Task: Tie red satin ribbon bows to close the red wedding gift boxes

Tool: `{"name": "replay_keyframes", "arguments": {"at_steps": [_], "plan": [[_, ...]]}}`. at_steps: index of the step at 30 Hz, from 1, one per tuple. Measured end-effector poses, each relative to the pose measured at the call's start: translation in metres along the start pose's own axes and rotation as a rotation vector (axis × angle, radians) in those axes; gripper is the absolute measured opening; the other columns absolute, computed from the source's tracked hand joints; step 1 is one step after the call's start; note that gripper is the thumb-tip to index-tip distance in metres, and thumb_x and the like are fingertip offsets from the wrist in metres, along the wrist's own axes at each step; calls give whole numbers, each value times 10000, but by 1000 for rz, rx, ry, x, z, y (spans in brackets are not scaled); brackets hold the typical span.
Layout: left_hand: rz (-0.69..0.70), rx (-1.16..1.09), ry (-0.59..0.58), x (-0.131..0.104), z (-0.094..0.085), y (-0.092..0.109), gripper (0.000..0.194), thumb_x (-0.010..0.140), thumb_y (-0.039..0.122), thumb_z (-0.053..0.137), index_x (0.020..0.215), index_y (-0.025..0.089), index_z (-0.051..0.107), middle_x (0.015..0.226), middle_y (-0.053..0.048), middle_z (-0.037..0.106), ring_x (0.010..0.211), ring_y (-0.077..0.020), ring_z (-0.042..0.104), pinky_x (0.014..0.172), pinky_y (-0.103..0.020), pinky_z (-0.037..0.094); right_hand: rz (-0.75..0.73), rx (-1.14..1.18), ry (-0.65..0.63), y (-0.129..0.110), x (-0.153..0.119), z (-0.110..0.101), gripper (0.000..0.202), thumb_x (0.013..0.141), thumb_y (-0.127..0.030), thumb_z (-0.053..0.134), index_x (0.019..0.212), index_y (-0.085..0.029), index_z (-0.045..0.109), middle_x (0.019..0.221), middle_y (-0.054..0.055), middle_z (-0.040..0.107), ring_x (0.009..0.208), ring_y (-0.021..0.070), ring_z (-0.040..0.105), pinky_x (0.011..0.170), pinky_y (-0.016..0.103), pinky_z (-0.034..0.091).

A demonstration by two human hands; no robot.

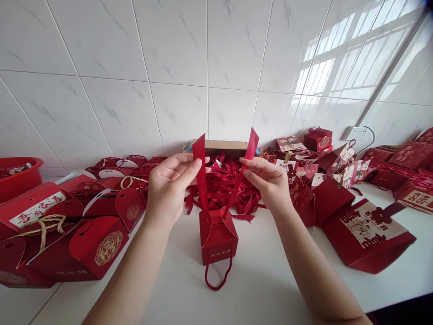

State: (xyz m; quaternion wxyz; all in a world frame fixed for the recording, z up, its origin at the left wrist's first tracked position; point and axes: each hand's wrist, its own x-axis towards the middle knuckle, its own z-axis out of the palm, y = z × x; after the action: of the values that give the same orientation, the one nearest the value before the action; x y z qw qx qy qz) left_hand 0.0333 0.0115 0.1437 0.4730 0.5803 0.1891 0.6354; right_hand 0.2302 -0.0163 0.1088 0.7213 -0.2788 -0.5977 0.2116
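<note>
A small red gift box (218,237) stands on the white table in front of me, with a dark red cord handle (218,288) hanging down its near side. A red ribbon (200,180) rises from the top of the box in two separate ends. My left hand (174,183) pinches one end between thumb and fingers. The other end is pinched in my right hand (270,180). Both ends are held up and apart, slanting outward above the box. Behind the box lies a tangled heap of red ribbons (230,180).
Several red gift boxes (81,253), some with gold cords, crowd the left side, beside a red basin (23,176). More red boxes (370,234) cover the right. A cardboard box (223,145) sits against the tiled wall, and a power strip (354,133) is at the back right.
</note>
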Motion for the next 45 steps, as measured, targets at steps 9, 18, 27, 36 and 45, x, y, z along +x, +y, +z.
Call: {"name": "replay_keyframes", "arguments": {"at_steps": [9, 18, 27, 36, 45], "plan": [[12, -10, 91, 4, -2, -2, 184, 622, 274, 826, 758, 192, 732, 706, -4, 691, 645, -128, 623, 592, -238, 529, -18, -3, -37, -2, -1, 1, 221, 793, -155, 688, 955, -294, 749, 1015, 12, 696, 955, 165, 643, 830, 296, 545], [17, -17, 100, 5, -3, -5, 188, 638, 258, 826, 768, 166, 727, 710, 1, 694, 661, -105, 622, 648, -218, 509, -40, -12, -29, -3, -1, 0, 191, 833, -176, 650, 947, -291, 752, 1002, 5, 710, 963, 164, 649, 862, 305, 533], [2, -23, 92, 4, -5, -3, 213, 646, 279, 823, 785, 155, 721, 719, -14, 697, 748, -161, 669, 688, -262, 529, -126, -106, -41, -2, -2, 0, 241, 819, -123, 652, 943, -305, 750, 948, 4, 706, 927, 164, 648, 807, 302, 544], [28, -26, 92, 4, -5, -3, 190, 662, 262, 816, 797, 161, 729, 735, -13, 700, 718, -142, 659, 672, -249, 534, -161, -149, -105, 2, -3, 2, 262, 835, -109, 624, 943, -315, 743, 946, 5, 710, 910, 164, 641, 761, 296, 536], [72, -76, 114, 5, -6, 1, 149, 643, 203, 823, 762, 171, 738, 694, 12, 702, 684, -100, 644, 680, -202, 531, -191, -144, -71, 1, -1, 1, 305, 820, -84, 623, 972, -321, 739, 973, -5, 710, 944, 160, 635, 811, 295, 535]]}}
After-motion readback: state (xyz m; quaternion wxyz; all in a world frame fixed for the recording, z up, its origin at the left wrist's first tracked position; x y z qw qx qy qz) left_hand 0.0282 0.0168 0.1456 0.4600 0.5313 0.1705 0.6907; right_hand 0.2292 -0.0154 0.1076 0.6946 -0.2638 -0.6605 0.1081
